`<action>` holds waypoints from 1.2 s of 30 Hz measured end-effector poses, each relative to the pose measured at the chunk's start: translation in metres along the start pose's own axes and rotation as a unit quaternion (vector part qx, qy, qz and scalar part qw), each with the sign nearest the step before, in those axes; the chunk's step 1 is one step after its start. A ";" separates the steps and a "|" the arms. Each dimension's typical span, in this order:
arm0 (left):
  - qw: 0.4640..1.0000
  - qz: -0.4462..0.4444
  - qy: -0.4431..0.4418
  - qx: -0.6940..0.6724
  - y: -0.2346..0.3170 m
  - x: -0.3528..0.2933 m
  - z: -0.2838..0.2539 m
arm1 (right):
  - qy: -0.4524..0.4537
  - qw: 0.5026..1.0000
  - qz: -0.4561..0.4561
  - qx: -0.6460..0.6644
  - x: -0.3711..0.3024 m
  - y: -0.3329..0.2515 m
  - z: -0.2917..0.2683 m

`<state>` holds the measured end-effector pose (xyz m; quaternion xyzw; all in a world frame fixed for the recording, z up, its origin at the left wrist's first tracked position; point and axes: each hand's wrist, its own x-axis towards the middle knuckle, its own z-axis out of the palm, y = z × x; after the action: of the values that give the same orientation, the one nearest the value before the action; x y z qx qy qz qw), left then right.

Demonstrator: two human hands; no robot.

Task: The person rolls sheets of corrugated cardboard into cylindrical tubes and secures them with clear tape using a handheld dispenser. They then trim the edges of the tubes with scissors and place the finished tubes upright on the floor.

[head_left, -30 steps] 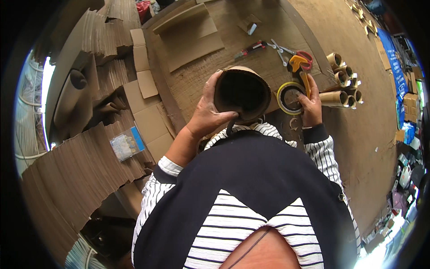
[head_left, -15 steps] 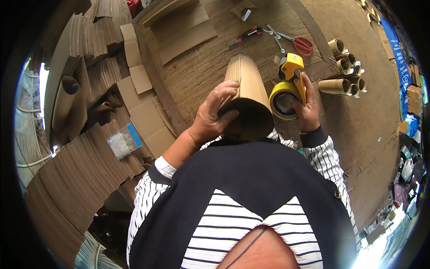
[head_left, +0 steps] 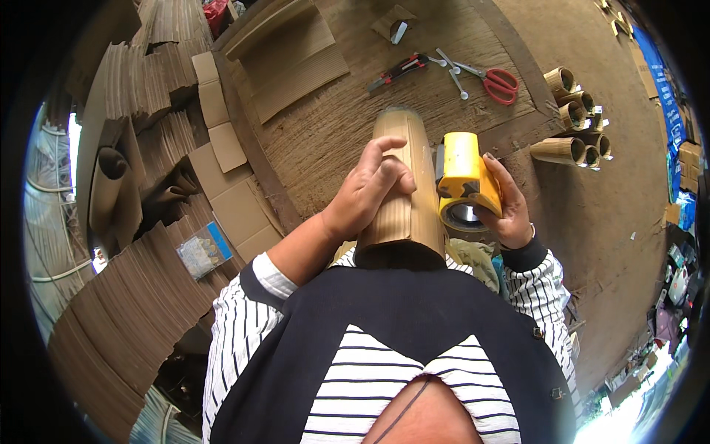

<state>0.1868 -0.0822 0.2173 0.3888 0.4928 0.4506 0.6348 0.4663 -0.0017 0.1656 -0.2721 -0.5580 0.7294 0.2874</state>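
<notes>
My left hand (head_left: 364, 194) wraps around a rolled tube of corrugated cardboard (head_left: 405, 194), held lengthwise in front of my chest with its near end dark and open. My right hand (head_left: 506, 208) grips a yellow tape dispenser (head_left: 464, 180) with a roll of tape in it, pressed against the right side of the tube. Both hands are over a worn wooden board (head_left: 347, 122).
Red-handled scissors (head_left: 494, 79), a red and black utility knife (head_left: 399, 70) and a small blade (head_left: 399, 32) lie on the board's far side. Several finished cardboard tubes (head_left: 575, 127) are stacked at right. Cardboard sheets (head_left: 222, 148) and piles (head_left: 111, 325) lie at left, with a small plastic packet (head_left: 198, 250).
The tube has tipped from open end facing me to lying lengthwise. My right hand has lifted the tape dispenser from the ground to the tube's side.
</notes>
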 end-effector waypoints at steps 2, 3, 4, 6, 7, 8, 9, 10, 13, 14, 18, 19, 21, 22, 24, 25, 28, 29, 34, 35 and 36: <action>0.997 -0.070 -0.004 -0.033 0.004 0.013 0.003 | -0.020 0.999 -0.019 -0.033 0.004 -0.006 0.001; 0.994 -0.077 -0.018 -0.074 0.005 0.019 0.005 | -0.032 0.997 -0.035 -0.057 0.007 -0.010 0.004; 0.990 -0.085 -0.018 -0.113 0.008 0.022 0.004 | -0.045 0.995 -0.051 -0.079 0.011 -0.014 0.004; 0.976 -0.104 -0.017 -0.190 0.014 0.023 0.003 | -0.087 0.988 -0.063 -0.115 0.015 -0.018 -0.004; 0.967 -0.106 0.014 -0.232 0.011 0.022 0.003 | -0.106 0.984 -0.065 -0.124 0.016 -0.018 -0.008; 0.977 -0.090 0.039 -0.189 0.015 0.022 -0.002 | -0.119 0.981 -0.070 -0.135 0.015 -0.018 -0.013; 0.981 -0.069 0.057 -0.173 0.020 0.021 -0.019 | -0.099 0.986 -0.059 -0.123 0.015 -0.016 -0.019; 0.984 -0.048 0.074 -0.156 0.024 0.017 -0.038 | -0.078 0.991 -0.010 -0.113 0.012 -0.017 -0.023; 0.982 -0.047 0.136 -0.121 0.023 -0.003 -0.075 | -0.104 0.986 0.027 -0.129 0.021 -0.022 -0.031; 0.981 -0.079 0.142 -0.104 0.020 -0.013 -0.084 | -0.122 0.985 0.047 -0.116 0.023 -0.021 -0.030; 0.968 -0.170 0.183 -0.017 -0.026 -0.067 -0.091 | -0.151 0.981 0.089 -0.083 0.027 -0.017 -0.016; 0.963 -0.195 0.174 -0.060 -0.058 -0.082 -0.086 | -0.161 0.977 0.091 -0.106 0.027 -0.014 -0.014; 0.946 -0.267 0.172 -0.059 -0.095 -0.088 -0.055 | -0.170 0.972 0.095 -0.131 0.030 -0.021 -0.008; 0.936 -0.307 0.173 -0.021 -0.107 -0.081 -0.036 | -0.160 0.975 0.098 -0.121 0.031 -0.024 -0.005; 0.951 -0.266 0.099 -0.126 -0.095 -0.077 -0.015 | -0.143 0.980 0.100 -0.097 0.039 -0.026 0.001; 0.949 -0.266 0.052 -0.161 -0.096 -0.080 -0.015 | -0.137 0.983 0.115 -0.042 0.047 -0.031 0.004; 0.921 -0.377 -0.046 0.086 -0.050 -0.069 -0.033 | -0.183 0.968 0.119 -0.126 0.069 -0.044 0.010; 0.920 -0.348 -0.020 0.180 -0.040 -0.072 -0.047 | -0.199 0.961 0.119 -0.154 0.075 -0.048 0.011; 0.925 -0.202 -0.127 0.295 0.074 -0.083 -0.058 | -0.262 0.928 0.156 -0.213 0.113 -0.057 0.027; 0.852 -0.229 -0.126 0.454 0.086 -0.069 -0.038 | -0.270 0.916 0.114 -0.273 0.120 -0.062 0.035; 0.750 -0.252 -0.117 0.600 0.088 -0.058 -0.019 | -0.292 0.902 0.091 -0.304 0.127 -0.062 0.044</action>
<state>0.1451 -0.1108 0.3113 0.6011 0.6635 -0.1636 0.4143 0.3542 0.0746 0.2264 -0.1708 -0.7846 0.5937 -0.0529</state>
